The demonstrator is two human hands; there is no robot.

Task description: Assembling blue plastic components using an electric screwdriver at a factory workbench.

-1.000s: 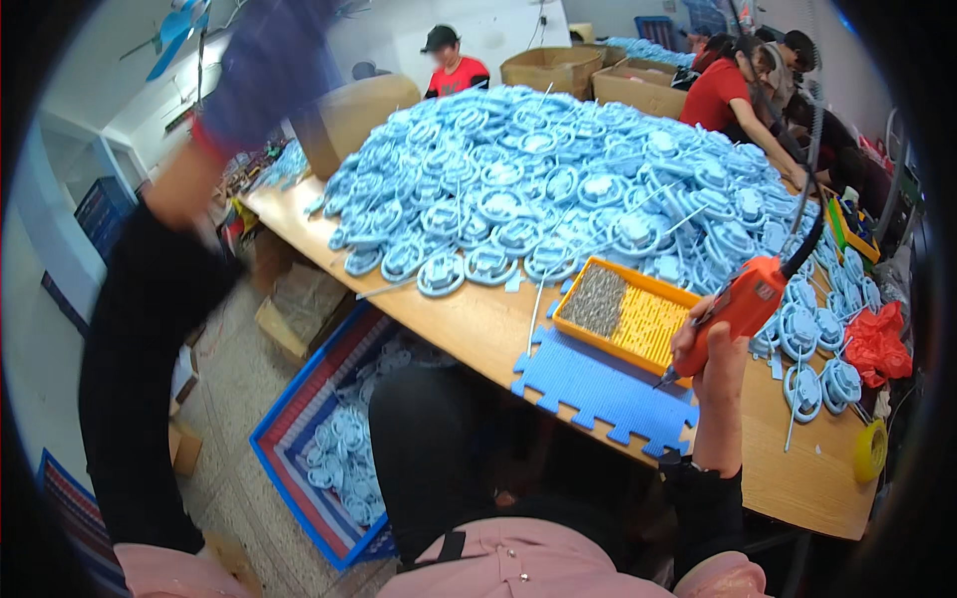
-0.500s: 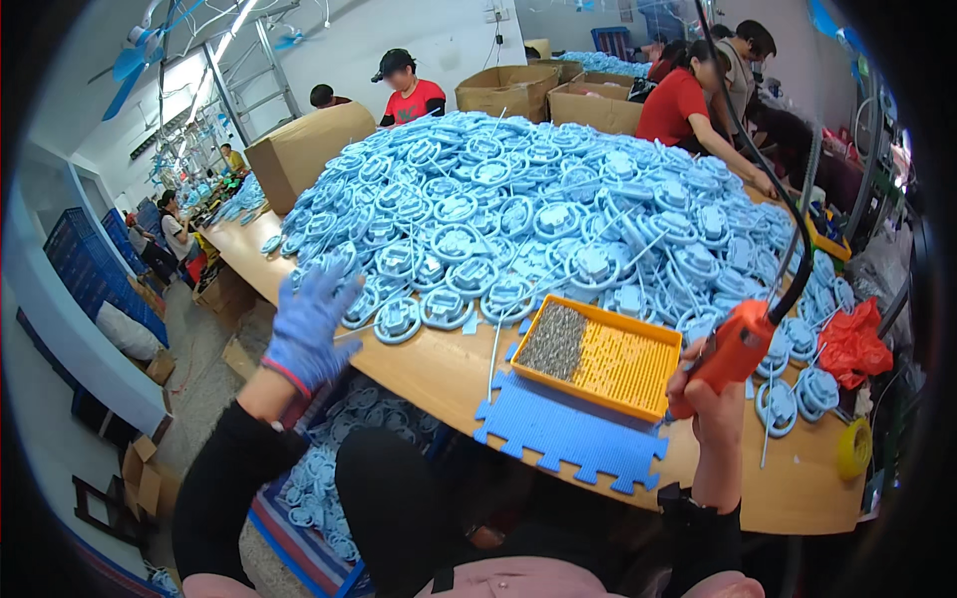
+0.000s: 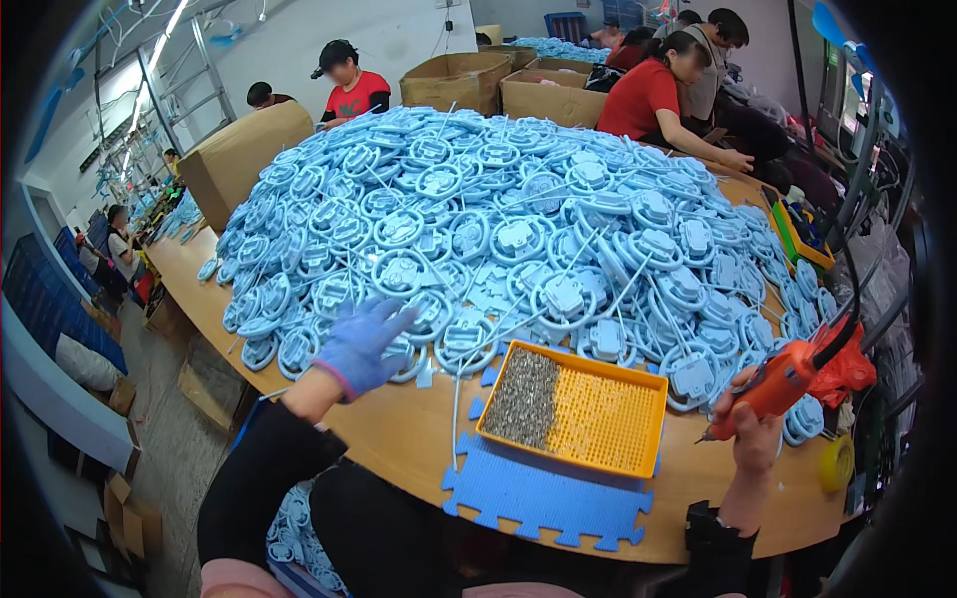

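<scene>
My left hand, in a blue-purple glove, reaches to the near edge of a heap of light-blue plastic ring-shaped parts. Its fingers are stretched out and apart over the parts, and nothing shows in its grip. My bare right hand is wrapped round an orange-red electric screwdriver, whose tip points left above the table. A cable rises from the tool's back end. Between my hands lies a yellow tray with small metal screws gathered in its left part. Beneath its near side is a blue foam mat.
The parts heap covers much of the wooden table. A tape roll and a red plastic bag are at the right. Cardboard boxes stand behind. Across the table, a person in red works. More parts lie below the table.
My left hand has moved forward and right to the parts. My right hand with the screwdriver has shifted right and down, away from the tray. The whole view has turned somewhat.
</scene>
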